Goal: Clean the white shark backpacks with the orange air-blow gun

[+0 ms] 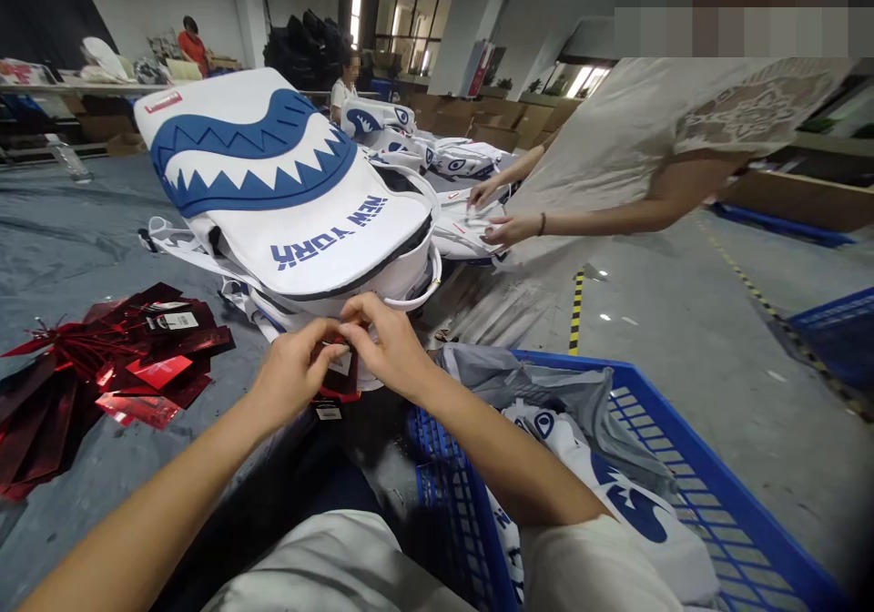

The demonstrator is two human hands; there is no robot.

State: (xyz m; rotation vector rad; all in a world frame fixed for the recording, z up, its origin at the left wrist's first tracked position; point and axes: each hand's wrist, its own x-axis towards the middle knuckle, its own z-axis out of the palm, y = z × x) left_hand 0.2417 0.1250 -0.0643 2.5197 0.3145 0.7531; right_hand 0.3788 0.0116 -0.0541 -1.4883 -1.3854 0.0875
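Note:
A white backpack (300, 175) with a blue toothed-mouth design and "NEW YORK" lettering lies on the grey-covered table in front of me. At its near edge, my left hand (293, 371) and my right hand (386, 343) meet with fingertips pinched together. A red and black hang tag (341, 371) with a white label dangles right under the fingers, and both hands seem to grip its top end. The string or loop between the fingertips is too small to make out. To the left lies a fanned bundle of shiny red hang tags (137, 357).
A blue plastic crate (635, 375) at lower right holds more white bags (614, 494). Across the table, a co-worker's hands (502, 220) touch another white bag (457, 220). Further bags (389, 129) are piled behind. A clear bottle (68, 158) stands at far left.

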